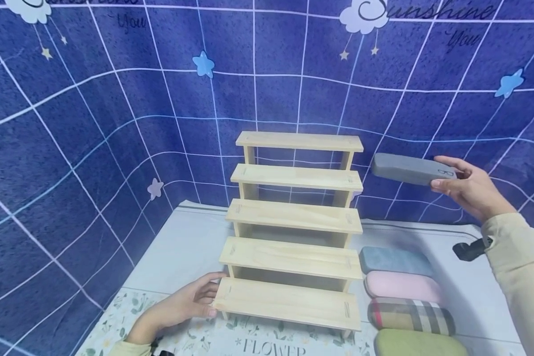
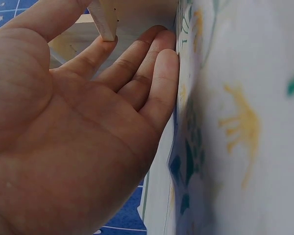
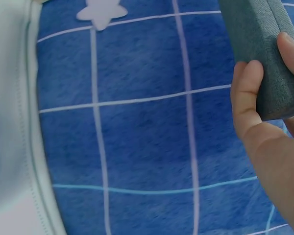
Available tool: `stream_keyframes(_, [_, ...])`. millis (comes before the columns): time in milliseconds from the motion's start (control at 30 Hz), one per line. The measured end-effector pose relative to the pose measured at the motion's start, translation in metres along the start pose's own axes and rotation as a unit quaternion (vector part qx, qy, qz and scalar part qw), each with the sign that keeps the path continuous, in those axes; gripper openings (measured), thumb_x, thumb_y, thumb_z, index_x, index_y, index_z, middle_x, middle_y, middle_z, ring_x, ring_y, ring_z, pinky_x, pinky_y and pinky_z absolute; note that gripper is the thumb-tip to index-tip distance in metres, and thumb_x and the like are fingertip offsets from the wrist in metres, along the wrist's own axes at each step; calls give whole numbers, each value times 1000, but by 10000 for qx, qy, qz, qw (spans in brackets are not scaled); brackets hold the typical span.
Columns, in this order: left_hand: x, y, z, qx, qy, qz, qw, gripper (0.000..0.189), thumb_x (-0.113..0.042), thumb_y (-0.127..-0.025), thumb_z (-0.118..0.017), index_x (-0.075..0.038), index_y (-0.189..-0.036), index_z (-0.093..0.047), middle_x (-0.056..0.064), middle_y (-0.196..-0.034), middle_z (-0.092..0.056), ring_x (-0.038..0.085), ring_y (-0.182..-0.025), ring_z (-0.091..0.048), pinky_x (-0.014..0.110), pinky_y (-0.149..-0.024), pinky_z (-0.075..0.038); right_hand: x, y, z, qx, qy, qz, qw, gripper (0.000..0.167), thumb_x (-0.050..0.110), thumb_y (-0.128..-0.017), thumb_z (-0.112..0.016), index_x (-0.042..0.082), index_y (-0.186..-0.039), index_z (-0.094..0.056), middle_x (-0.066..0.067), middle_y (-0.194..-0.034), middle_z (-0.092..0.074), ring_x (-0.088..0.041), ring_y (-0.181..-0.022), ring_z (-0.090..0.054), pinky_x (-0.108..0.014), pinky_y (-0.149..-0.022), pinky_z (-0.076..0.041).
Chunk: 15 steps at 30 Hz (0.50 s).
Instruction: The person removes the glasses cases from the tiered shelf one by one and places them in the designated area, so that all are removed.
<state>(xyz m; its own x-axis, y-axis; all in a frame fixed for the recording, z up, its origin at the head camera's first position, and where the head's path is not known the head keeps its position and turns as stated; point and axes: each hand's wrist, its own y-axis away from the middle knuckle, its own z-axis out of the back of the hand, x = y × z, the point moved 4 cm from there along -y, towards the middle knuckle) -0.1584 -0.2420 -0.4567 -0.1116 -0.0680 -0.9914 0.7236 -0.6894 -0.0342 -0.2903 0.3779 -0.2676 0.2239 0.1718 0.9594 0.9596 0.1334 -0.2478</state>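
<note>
My right hand [image 1: 471,188] holds up a grey glasses case [image 1: 402,169] by its right end, thumb on one side and fingers on the other. A small glasses drawing marks that end. In the right wrist view the case [image 3: 264,54] looks fabric-covered. The case hangs in the air to the right of a pale wooden stepped rack [image 1: 289,301]. At the rack's lower left corner my left hand [image 1: 184,304] grips the end of the bottom step between thumb and fingers. The left wrist view shows its fingers [image 2: 142,73] around a wooden edge, near the patterned cloth.
Right of the rack lie a blue case [image 1: 396,261], a pink case [image 1: 402,287], a plaid case [image 1: 409,316] and a green case [image 1: 420,343] in a column. A blue gridded curtain [image 1: 276,94] hangs behind. White cloth [image 1: 178,237] covers the table.
</note>
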Motion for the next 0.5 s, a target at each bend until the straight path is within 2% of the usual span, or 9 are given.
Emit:
stream_keyframes(267, [4,-1,2,18,13,61,10000,78,1,-95,-66,4,-156,-19,31,-143,-45,26,-128,-55,35,-104,-46,-40,16,9,134,819,-355,9959,55,-17,-90,-63,23,-129,-62,1,-108,-64,-10,-90,-66,-21,-75,-55])
stream_keyframes(500, [5,-1,3,0,110,179,9998,79,-2,-95,-67,4,-157,-17,31,-143,-46,31,-126,-56,36,-102,-48,-70,23,15,347,1325,-588,9888,57,-14,-91,-62,26,-132,-55,4,-112,-64,-8,-95,-65,-22,-80,-55])
